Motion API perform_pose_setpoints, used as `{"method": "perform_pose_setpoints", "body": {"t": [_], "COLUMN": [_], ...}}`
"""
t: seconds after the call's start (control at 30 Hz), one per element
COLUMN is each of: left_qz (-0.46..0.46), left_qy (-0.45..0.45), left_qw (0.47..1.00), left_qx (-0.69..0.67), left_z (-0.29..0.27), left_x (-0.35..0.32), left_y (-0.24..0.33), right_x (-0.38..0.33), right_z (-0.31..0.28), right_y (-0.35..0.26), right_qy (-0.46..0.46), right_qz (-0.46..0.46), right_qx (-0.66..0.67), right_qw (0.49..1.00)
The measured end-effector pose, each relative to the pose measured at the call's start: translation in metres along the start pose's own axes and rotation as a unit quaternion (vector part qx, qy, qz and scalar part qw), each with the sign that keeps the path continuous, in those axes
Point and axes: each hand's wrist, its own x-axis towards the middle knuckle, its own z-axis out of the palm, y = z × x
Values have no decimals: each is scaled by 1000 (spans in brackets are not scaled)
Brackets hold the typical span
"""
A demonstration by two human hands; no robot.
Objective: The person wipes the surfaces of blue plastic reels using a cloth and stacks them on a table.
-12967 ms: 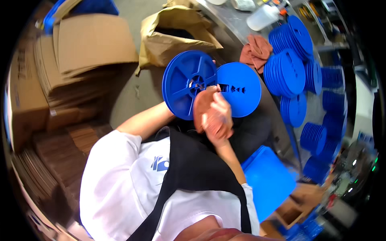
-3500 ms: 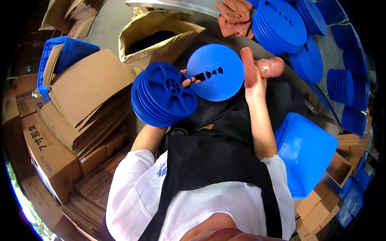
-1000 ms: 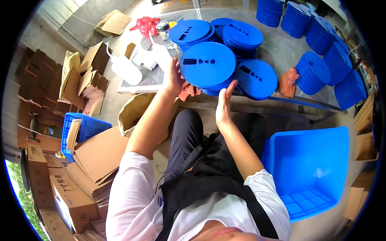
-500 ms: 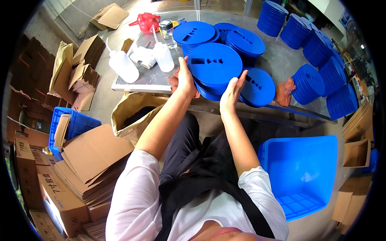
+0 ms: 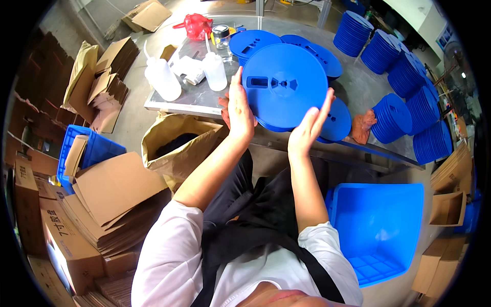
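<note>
A stack of round blue plastic reels (image 5: 289, 105) is between my two hands, its flat top disc tilted toward me, with a rectangular slot and small cut-outs around the centre. My left hand (image 5: 239, 108) presses the left side of the rim, fingers nearly straight. Against the right side lies my right hand (image 5: 309, 128), fingers stretched upward along the edge. The undersides of the lower discs are hidden. Just behind stand more reel stacks (image 5: 254, 41), and one reel stack (image 5: 337, 120) sits beside my right hand. An orange-brown crumpled piece (image 5: 225, 108) shows behind my left hand.
On the metal table (image 5: 189, 106) are white squeeze bottles (image 5: 163, 82), a clear jar (image 5: 221, 38), a red plastic bag (image 5: 197, 26) and a brown crumpled piece (image 5: 363, 125). Several reel stacks (image 5: 391, 117) line the right. A blue bin (image 5: 378, 225), an open sack (image 5: 179, 146) and flattened cardboard (image 5: 120, 189) surround me.
The reel stack between my hands has come up closer to me, its top disc looking larger and covering more of the stacks behind. Both hands moved with it.
</note>
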Motion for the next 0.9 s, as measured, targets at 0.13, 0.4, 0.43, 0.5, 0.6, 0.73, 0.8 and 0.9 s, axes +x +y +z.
{"method": "perform_pose_setpoints", "body": {"t": [0.13, 0.4, 0.43, 0.5, 0.6, 0.73, 0.8, 0.9], "left_qz": [110, 97, 99, 68, 55, 113, 112, 118], "left_qy": [30, 39, 41, 28, 15, 27, 40, 40], "left_qw": [979, 992, 992, 997, 997, 984, 984, 986], "left_qx": [171, 72, 70, 12, -48, 137, 130, 108], "left_z": [-7, -3, -7, -13, -19, -10, -17, -22], "left_x": [-22, -44, -41, -33, -38, -52, -49, -43], "left_y": [6, 32, 27, 26, 17, 35, 25, 16], "right_x": [-25, -53, -54, -55, -58, -61, -62, -61], "right_z": [0, -3, -3, -2, -2, -5, -5, -9], "right_y": [-25, -44, -45, -48, -53, -52, -53, -52], "right_qy": [0, 34, 38, 46, 57, 45, 44, 50], "right_qz": [-22, -9, -7, -17, -24, -33, -43, -5], "right_qx": [101, 110, 111, 157, 158, 129, 119, 141], "right_qw": [995, 993, 993, 986, 985, 990, 991, 989]}}
